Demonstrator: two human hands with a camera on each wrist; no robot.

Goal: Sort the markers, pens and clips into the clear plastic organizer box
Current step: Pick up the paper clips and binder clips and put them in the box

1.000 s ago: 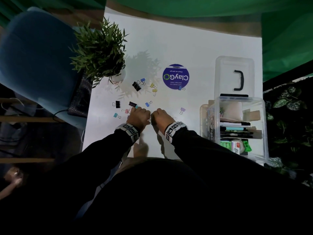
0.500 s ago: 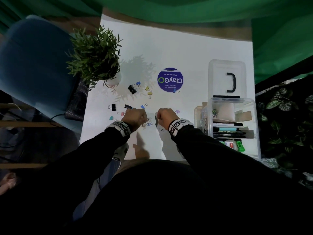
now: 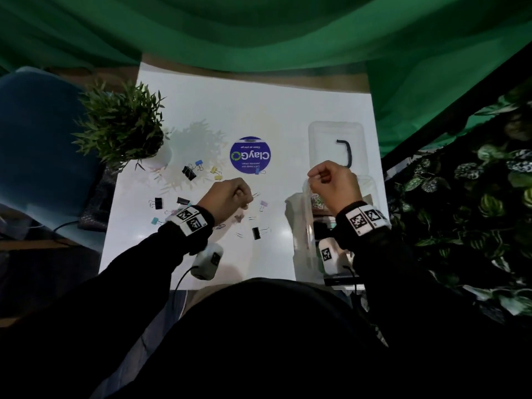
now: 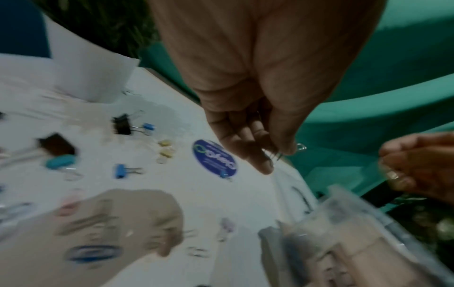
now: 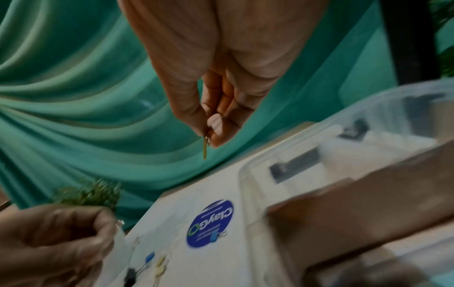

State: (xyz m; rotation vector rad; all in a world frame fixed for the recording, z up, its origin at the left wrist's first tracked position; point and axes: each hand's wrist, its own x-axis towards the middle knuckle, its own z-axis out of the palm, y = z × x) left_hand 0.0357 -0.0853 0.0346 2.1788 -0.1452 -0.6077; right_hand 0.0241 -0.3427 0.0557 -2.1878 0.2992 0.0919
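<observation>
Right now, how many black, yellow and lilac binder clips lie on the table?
Black binder clips: 4
Yellow binder clips: 2
Lilac binder clips: 1
Total: 7

A left hand [image 4: 248,108] hangs above a white table [image 4: 172,194], thumb and fingers [image 4: 260,165] pinching a few small metal paper clips [image 4: 301,147]. Below lie scattered binder clips: a black one [image 4: 121,124] touching a blue one [image 4: 148,127], two yellow ones [image 4: 165,148] and another blue one [image 4: 120,170], near a round blue sticker [image 4: 213,159]. At the right edge, the right hand [image 4: 417,165] is raised over the blurred clear organizer box [image 4: 356,242].
</observation>
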